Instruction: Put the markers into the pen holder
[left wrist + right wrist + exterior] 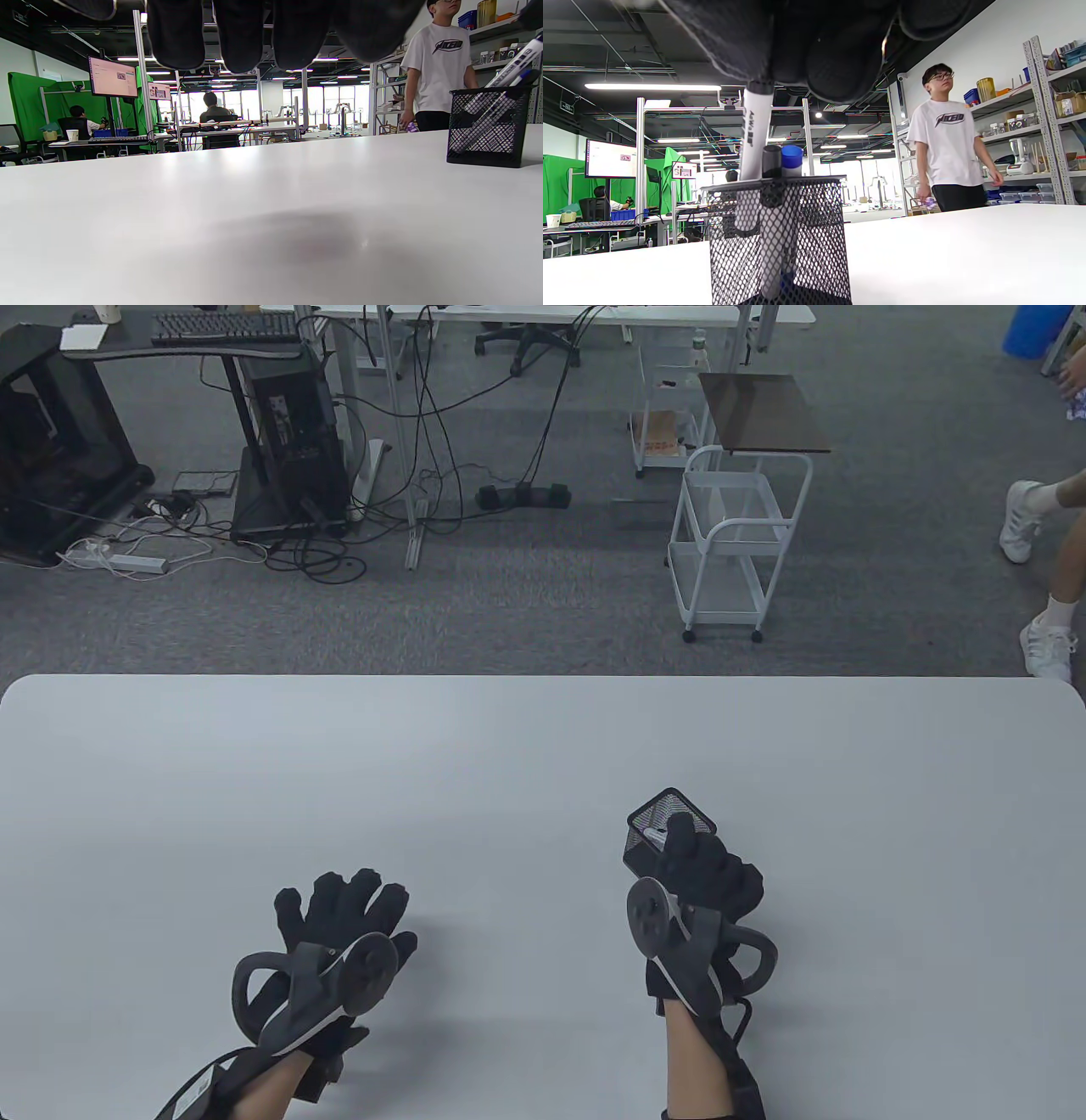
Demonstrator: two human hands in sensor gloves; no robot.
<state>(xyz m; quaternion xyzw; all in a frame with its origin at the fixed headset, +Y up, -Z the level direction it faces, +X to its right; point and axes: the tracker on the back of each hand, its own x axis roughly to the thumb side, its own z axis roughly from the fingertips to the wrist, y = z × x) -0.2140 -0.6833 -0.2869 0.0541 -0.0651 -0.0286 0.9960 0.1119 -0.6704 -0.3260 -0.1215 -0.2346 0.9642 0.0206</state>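
Observation:
A black mesh pen holder (674, 816) stands on the white table (424, 780), right of centre. It also shows in the left wrist view (488, 123) and the right wrist view (780, 241). My right hand (700, 861) is over the holder and grips the top of a white marker (753, 135) whose lower end is inside it. Two more markers, one black-capped (772, 161) and one blue-capped (792, 157), stand in the holder. My left hand (344, 912) rests flat on the table, fingers spread, holding nothing.
A white wire cart (734, 534) and desks with cables stand on the carpet beyond the table's far edge. A person in a white T-shirt (948, 140) stands behind the table on the right.

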